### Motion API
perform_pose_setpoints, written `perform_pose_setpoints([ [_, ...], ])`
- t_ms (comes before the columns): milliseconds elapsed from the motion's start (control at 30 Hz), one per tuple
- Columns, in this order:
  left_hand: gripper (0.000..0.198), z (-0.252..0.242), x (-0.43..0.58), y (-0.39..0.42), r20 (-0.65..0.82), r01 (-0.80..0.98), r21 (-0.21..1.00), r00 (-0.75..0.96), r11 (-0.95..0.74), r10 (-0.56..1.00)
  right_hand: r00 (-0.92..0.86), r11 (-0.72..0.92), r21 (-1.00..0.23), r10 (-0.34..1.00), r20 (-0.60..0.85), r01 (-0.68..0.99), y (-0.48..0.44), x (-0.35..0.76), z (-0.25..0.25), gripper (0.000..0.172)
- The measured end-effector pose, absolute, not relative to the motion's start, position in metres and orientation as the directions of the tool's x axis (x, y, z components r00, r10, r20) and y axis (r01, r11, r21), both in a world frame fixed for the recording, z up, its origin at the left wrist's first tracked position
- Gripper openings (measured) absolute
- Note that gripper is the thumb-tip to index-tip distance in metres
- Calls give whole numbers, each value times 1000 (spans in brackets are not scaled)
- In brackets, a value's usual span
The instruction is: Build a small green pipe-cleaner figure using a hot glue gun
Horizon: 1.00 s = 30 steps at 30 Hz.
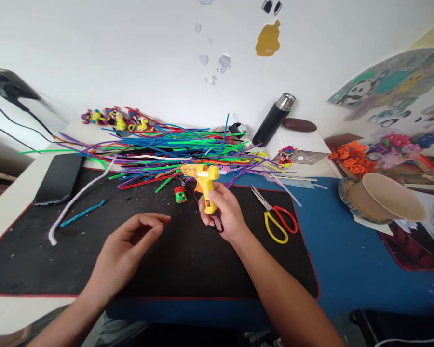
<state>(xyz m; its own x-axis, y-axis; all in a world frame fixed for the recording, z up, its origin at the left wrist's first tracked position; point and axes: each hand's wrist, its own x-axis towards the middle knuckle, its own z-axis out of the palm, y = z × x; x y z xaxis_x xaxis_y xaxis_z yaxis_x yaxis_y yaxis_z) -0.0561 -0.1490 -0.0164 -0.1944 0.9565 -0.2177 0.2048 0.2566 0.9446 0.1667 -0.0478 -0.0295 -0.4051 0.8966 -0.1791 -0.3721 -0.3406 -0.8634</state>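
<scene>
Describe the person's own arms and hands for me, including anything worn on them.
Left hand and right hand are both bare: no gloves, and no ring, watch or bracelet shows. The left forearm and right forearm show no sleeves or markings as far as the view reaches.

- Glue gun (205,185): yellow body with a pale label on its side, an orange trigger, a small red switch low on the handle, and a black cord at the handle's foot.
- It is held up in the right hand (222,212), gripped low on the handle, its barrel roughly level and its front end to the left.
- Small craft piece (181,195): red above, green below, resting on the black mat (188,260), just left of the glue gun's handle.
</scene>
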Motion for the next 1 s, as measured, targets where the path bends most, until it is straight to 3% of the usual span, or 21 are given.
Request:
perform_pose_setpoints([
  [133,31,-15,-58,-117,-71,333,933,-212,140,975,-363,-358,-825,909,-203,-436,-34,182,-26,45],
  [333,17,-23,-49,-77,119,560,827,-97,-44,988,-432,-372,-842,882,-189,-390,-19,190,-29,61],
  [667,12,-51,-55,-65,394,743,535,200,-401,897,-488,-431,-736,859,-156,-523,-20,189,-52,54],
  [1000,11,-66,-74,-67,448,768,320,394,-555,803,-475,-443,-703,864,-169,-556,-26,192,-54,46],
])
